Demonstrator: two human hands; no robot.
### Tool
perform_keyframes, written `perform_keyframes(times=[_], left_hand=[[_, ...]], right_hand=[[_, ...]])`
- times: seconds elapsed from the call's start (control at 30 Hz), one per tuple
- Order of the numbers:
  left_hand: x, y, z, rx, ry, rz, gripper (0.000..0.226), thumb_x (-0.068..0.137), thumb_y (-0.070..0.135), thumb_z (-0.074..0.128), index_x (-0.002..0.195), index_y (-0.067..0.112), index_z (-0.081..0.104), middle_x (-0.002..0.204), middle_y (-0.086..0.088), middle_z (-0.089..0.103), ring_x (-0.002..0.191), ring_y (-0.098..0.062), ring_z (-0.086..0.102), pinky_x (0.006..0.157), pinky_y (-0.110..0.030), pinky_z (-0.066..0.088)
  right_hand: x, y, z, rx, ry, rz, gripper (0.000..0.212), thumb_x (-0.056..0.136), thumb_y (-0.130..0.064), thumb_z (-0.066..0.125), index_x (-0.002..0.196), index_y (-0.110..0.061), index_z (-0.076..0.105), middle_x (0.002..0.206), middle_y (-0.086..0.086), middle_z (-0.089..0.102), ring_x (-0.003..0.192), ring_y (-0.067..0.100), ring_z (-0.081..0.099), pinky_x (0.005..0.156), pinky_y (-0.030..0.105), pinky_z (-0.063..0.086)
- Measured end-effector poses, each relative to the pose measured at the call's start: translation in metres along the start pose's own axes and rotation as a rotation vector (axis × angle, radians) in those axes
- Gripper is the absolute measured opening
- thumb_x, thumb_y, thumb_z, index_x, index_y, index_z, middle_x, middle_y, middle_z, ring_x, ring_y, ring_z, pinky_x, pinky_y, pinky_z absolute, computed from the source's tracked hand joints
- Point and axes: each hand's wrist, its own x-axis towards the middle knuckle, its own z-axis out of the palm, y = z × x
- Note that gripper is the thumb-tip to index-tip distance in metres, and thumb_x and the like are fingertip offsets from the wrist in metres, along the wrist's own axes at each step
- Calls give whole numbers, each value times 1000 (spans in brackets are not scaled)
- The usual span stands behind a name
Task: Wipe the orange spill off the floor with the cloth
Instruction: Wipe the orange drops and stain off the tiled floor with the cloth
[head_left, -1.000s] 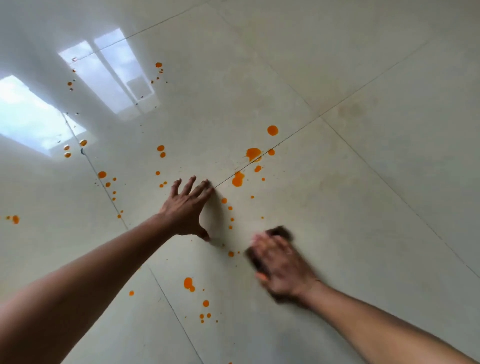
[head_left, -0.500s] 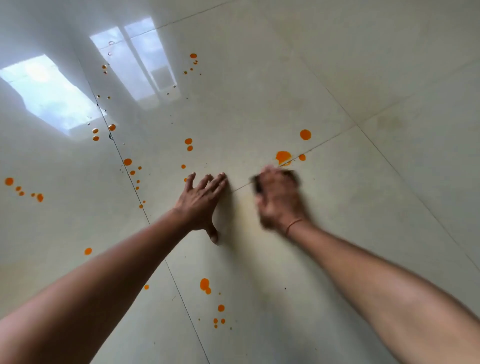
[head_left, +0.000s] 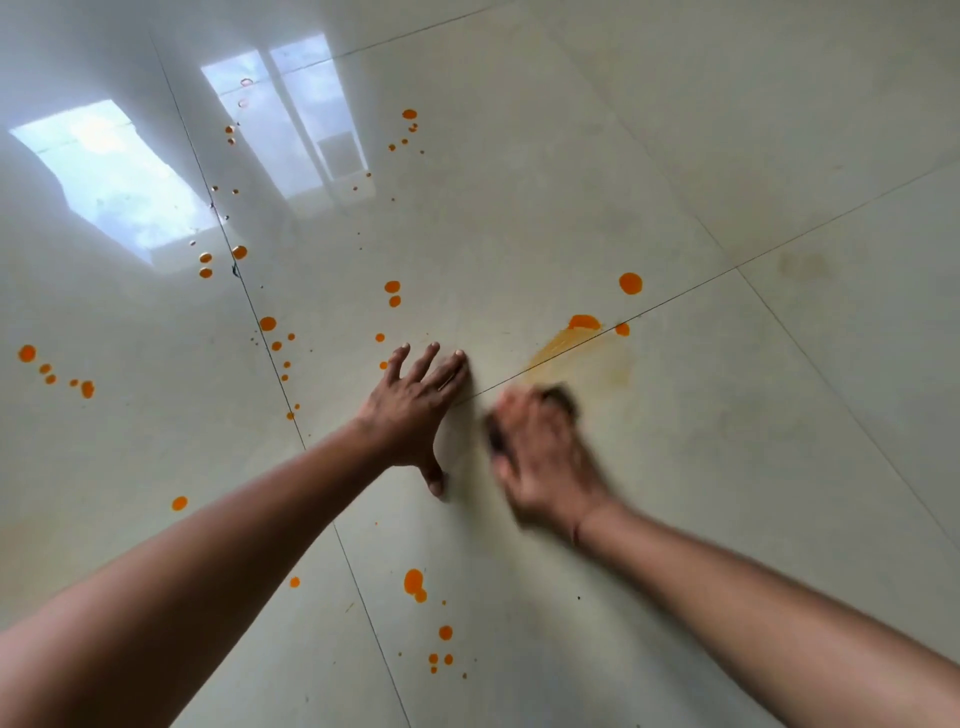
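Note:
Orange drops are scattered over the glossy pale floor tiles (head_left: 675, 467). The biggest blot (head_left: 584, 322) lies just beyond my right hand, with a pale orange smear (head_left: 576, 358) trailing from it toward the hand. My right hand (head_left: 540, 457) is blurred and pressed down on a dark cloth (head_left: 563, 397), which shows only at the fingertips and under the palm's left edge. My left hand (head_left: 415, 410) rests flat on the floor beside it, fingers spread. More drops sit near me (head_left: 414, 582) and far left (head_left: 27, 353).
Thin dark grout lines (head_left: 270, 353) cross the floor under the hands. Bright window reflections (head_left: 119, 182) gleam on the tiles at the upper left. A round drop (head_left: 630, 283) lies beyond the smear.
My right hand swept the cloth forward over the drops near the grout line, then drew back toward me, leaving an orange smear. The left hand stayed planted; the view shifted.

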Motion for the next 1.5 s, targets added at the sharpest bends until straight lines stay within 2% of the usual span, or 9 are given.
perform_keyframes(times=[0.1,0.27,0.47,0.6,0.83,1.0,1.23,1.4,1.5], left_hand=[[0,2,-1,5,-3,6,157,39,84,70,152,13,-13,161,-5,-16,146,-30,-20,115,-53,-14],[3,-1,2,-5,11,15,157,37,87,67,153,15,-10,161,-4,-15,146,-29,-20,115,-52,-15],[0,2,-4,21,-4,9,157,38,87,67,152,14,-13,161,-5,-16,145,-30,-21,113,-51,-16],[-1,4,-5,28,-8,-3,156,39,86,67,153,13,-11,161,-5,-14,146,-30,-20,114,-51,-15],[-16,8,-9,90,16,-25,142,50,87,61,154,10,2,163,-6,0,147,-31,-14,113,-51,-15],[-55,11,17,67,120,-9,101,74,77,54,149,13,28,158,-4,25,149,-31,-4,113,-52,-15],[-112,-4,43,38,112,11,61,91,55,50,142,22,45,154,8,35,149,-27,5,115,-53,-10],[-147,-5,65,63,12,-39,101,72,71,61,151,19,26,159,3,23,149,-29,-2,113,-52,-15],[-164,-1,80,128,-47,-55,115,68,70,66,153,15,12,162,-1,9,148,-31,-8,111,-52,-20]], right_hand=[[-65,34,-6,-131,-200,-445,74,87,-46,47,148,-9,27,153,12,33,142,26,30,115,41,22],[25,20,-21,-32,51,250,70,93,-40,45,150,-7,21,158,13,17,147,27,14,119,43,16],[-54,14,-8,-113,-117,-200,71,87,-46,39,147,-8,33,155,9,27,142,26,30,117,40,21],[2,32,-19,-88,12,285,71,95,-42,40,151,-7,13,160,9,5,148,25,6,120,39,4],[-63,7,-2,-181,-169,-215,72,87,-47,40,148,-9,30,155,9,30,143,24,29,117,37,17],[-13,-14,-2,-100,-31,194,71,95,-40,43,151,-7,15,159,12,10,148,26,10,119,41,7],[-65,-31,9,-189,-199,-372,67,89,-44,37,145,-8,37,152,10,35,140,24,34,116,40,25],[-26,-73,19,-76,-113,-89,68,95,-41,39,151,-10,17,160,6,13,148,22,10,118,37,6],[-75,-106,33,-5,-210,-242,66,92,-41,37,149,-11,27,157,6,26,146,20,21,119,38,17]])
